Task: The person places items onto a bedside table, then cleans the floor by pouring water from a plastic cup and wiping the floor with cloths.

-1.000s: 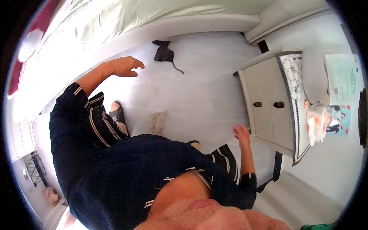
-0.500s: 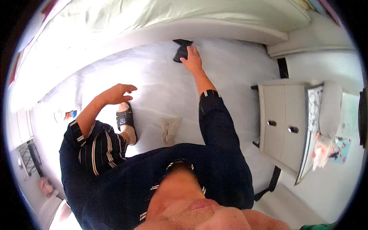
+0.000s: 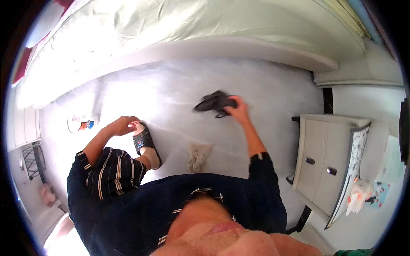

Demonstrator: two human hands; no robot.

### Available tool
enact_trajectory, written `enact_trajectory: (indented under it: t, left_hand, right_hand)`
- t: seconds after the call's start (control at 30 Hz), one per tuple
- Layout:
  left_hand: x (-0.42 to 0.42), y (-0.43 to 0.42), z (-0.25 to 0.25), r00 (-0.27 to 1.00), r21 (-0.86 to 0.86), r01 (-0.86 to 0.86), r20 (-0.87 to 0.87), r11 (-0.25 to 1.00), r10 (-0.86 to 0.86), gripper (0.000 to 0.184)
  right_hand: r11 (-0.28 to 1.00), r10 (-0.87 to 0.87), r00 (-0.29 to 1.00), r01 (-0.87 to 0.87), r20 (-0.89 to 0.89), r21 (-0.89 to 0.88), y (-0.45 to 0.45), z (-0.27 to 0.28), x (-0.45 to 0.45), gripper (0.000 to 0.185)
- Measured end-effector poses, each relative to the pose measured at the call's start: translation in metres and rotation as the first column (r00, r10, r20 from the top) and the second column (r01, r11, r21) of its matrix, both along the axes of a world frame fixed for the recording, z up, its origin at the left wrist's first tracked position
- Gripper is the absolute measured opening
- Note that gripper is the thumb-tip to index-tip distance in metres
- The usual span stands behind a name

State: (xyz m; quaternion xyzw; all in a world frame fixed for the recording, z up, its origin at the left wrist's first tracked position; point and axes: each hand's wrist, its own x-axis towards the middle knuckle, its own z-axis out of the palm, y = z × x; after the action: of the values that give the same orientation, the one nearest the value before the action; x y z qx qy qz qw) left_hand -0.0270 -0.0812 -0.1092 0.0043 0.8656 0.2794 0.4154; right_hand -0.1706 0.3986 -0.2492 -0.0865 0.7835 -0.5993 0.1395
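My right hand (image 3: 239, 111) grips one end of a black sandal (image 3: 213, 103), its fingers wrapped over the edge. The sandal is held over the pale floor, blurred by motion, with a thin strap hanging below it. My left hand (image 3: 125, 125) is beside my foot, which wears a dark slipper (image 3: 143, 140). Its fingers are loosely bent and partly spread, with nothing seen in them. A crumpled beige cloth (image 3: 198, 158) lies on the floor between my arms.
A bed (image 3: 192, 30) with a pale green sheet runs across the front. At the right stands a white cabinet (image 3: 318, 158) with two metal handles. A white tub (image 3: 79, 123) with a coloured label is on the floor at the left.
My right hand has drawn the black sandal from near the bed's base back towards me. My left hand has lowered towards the slippered foot. The view has shifted.
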Motion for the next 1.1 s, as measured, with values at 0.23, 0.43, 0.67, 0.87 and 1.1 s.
enact_trajectory:
  t: [0.23, 0.43, 0.67, 0.87, 1.1]
  left_hand:
    - [0.020, -0.053, -0.007, 0.979, -0.123, -0.198, -0.082, 0.972, 0.189, 0.037]
    - [0.016, -0.018, -0.013, 0.988, -0.134, -0.137, 0.058, 0.981, 0.146, 0.035]
    - [-0.034, 0.090, -0.010, 0.868, 0.012, 0.454, -0.230, 0.891, -0.439, 0.039]
    - [-0.051, 0.109, 0.001, 0.845, 0.017, 0.493, -0.248, 0.870, -0.474, 0.038]
    - [-0.003, 0.178, -0.051, 0.605, 0.051, 0.754, -0.443, 0.655, -0.662, 0.049]
  right_hand:
    - [0.570, -0.500, 0.847, 0.477, -0.178, 0.669, 0.155, -0.048, -0.118, 0.077]
    - [0.621, 0.257, 0.757, 0.348, -0.601, 0.703, -0.009, -0.097, -0.171, 0.052]
    - [0.941, 0.281, 0.675, -0.052, -0.682, 0.336, -0.188, -0.060, 0.002, 0.010]
    - [0.884, 0.314, 0.928, -0.209, -0.199, 0.419, -0.100, -0.005, 0.077, 0.023]
    - [0.625, -0.475, 0.812, 0.582, -0.338, 0.520, 0.149, 0.003, 0.036, 0.037]
